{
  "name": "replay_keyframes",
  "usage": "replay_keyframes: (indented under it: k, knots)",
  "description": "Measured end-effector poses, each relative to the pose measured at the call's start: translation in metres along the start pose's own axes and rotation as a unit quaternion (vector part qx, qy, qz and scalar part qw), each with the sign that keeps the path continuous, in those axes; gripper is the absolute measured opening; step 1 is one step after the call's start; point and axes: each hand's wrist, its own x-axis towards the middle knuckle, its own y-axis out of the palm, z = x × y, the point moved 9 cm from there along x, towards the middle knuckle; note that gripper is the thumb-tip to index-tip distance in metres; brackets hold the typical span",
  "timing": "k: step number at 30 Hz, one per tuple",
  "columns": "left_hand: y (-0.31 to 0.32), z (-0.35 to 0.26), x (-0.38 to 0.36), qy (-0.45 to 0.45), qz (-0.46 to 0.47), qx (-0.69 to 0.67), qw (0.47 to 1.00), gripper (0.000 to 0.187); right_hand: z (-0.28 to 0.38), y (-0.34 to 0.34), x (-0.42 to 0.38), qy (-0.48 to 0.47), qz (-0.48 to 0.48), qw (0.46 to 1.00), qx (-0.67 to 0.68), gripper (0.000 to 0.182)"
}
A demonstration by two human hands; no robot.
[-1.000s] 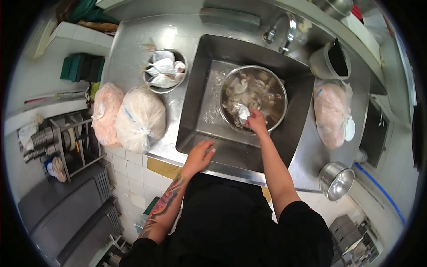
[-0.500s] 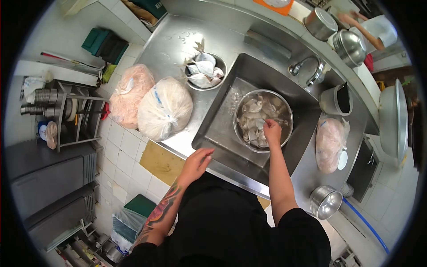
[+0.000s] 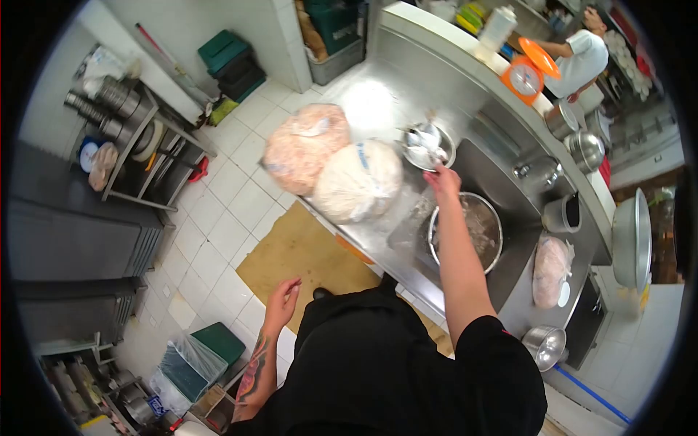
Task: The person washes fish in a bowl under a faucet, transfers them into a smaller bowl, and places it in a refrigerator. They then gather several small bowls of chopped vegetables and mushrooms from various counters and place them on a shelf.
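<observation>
- The left hand (image 3: pixel 282 304) hangs over the mat (image 3: pixel 320 254), lower than before, fingers loosely curled around nothing.
- Between the hands sit two filled bags (image 3: pixel 358 185).
- Fish (image 3: pixel 422 138) lie in the small bowl (image 3: pixel 451 151) just beyond the right hand; one tail seems to point away from it, long axis likewise, though blurred.
- The right hand (image 3: pixel 443 180), since moved from the large bowl (image 3: pixel 497 227), has its fingers drawn narrow; whether they hold anything, I cannot tell.
- Right forearm partly hides the large bowl.

A black short-sleeved top (image 3: pixel 425 363) is worn; at lower left, the left forearm (image 3: pixel 265 349) is marked by a reddish, dark-edged tattoo (image 3: pixel 251 372).
</observation>
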Motion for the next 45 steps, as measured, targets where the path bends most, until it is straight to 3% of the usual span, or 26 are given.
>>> replay_keyframes:
  k: [6, 8, 10, 13, 14, 16, 17, 19, 21, 22, 25, 27, 30, 31, 33, 35, 39, 42, 45]
  knots:
    - [-0.167, 0.138, -0.158, -0.128, -0.157, 0.022, 0.979, 0.022, 0.055, 0.02, -0.034, -0.237, -0.055, 0.967, -0.074, 0.019]
    - [-0.218, 0.162, -0.207, -0.18, -0.194, 0.041, 0.963, 0.022, 0.088, 0.058, -0.067, -0.288, -0.007, 0.95, -0.121, 0.019]
    - [-0.262, 0.182, -0.244, -0.219, -0.179, 0.124, 0.951, 0.024, 0.111, 0.126, -0.138, -0.283, 0.016, 0.948, -0.147, 0.015]
    - [-0.317, 0.237, -0.286, -0.239, -0.209, 0.145, 0.937, 0.027, 0.099, 0.222, -0.193, -0.256, 0.118, 0.938, -0.201, 0.014]
    - [-0.332, 0.262, -0.296, -0.259, -0.24, 0.141, 0.925, 0.027, 0.081, 0.252, -0.193, -0.241, 0.163, 0.931, -0.22, 0.011]
    - [-0.353, 0.307, -0.312, -0.327, -0.183, 0.291, 0.88, 0.032, 0.028, 0.334, -0.228, -0.195, 0.244, 0.915, -0.254, 0.006]
    - [-0.364, 0.315, -0.317, -0.343, -0.202, 0.285, 0.872, 0.032, -0.004, 0.375, -0.245, -0.19, 0.27, 0.908, -0.256, 0.006]
    - [-0.376, 0.321, -0.29, -0.308, -0.234, 0.21, 0.898, 0.036, -0.093, 0.461, -0.282, -0.097, 0.398, 0.861, -0.302, 0.008]
    - [-0.391, 0.32, -0.264, -0.311, -0.227, 0.149, 0.911, 0.038, -0.198, 0.529, -0.322, 0.012, 0.447, 0.854, -0.265, 0.014]
    - [-0.397, 0.318, -0.254, -0.304, -0.203, 0.088, 0.927, 0.039, -0.25, 0.568, -0.357, 0.056, 0.523, 0.8, -0.29, 0.022]
    - [-0.446, 0.315, -0.248, -0.271, -0.188, 0.106, 0.938, 0.04, -0.403, 0.648, -0.448, 0.207, 0.603, 0.732, -0.24, 0.032]
    - [-0.507, 0.304, -0.268, -0.303, -0.279, 0.064, 0.909, 0.039, -0.468, 0.697, -0.543, 0.255, 0.617, 0.707, -0.234, 0.033]
    - [-0.591, 0.283, -0.319, -0.246, -0.415, 0.212, 0.85, 0.036, -0.529, 0.768, -0.666, 0.256, 0.665, 0.662, -0.234, 0.03]
    - [-0.613, 0.279, -0.333, -0.249, -0.423, 0.21, 0.846, 0.036, -0.545, 0.786, -0.702, 0.255, 0.675, 0.653, -0.231, 0.025]
    - [-0.658, 0.286, -0.375, -0.342, -0.437, 0.089, 0.827, 0.034, -0.593, 0.822, -0.75, 0.268, 0.689, 0.627, -0.245, 0.019]
    - [-0.703, 0.3, -0.412, -0.348, -0.431, 0.101, 0.827, 0.033, -0.633, 0.848, -0.801, 0.281, 0.699, 0.605, -0.256, 0.012]
    - [-0.817, 0.381, -0.482, -0.373, -0.366, 0.143, 0.84, 0.032, -0.69, 0.881, -0.883, 0.283, 0.693, 0.614, -0.251, 0.008]
    - [-0.952, 0.395, -0.495, -0.329, -0.331, 0.247, 0.849, 0.04, -0.739, 0.895, -0.933, 0.326, 0.684, 0.604, -0.247, 0.005]
    - [-1.115, 0.405, -0.508, -0.325, -0.364, 0.319, 0.812, 0.05, -0.76, 0.913, -0.978, 0.37, 0.665, 0.594, -0.261, 0.004]
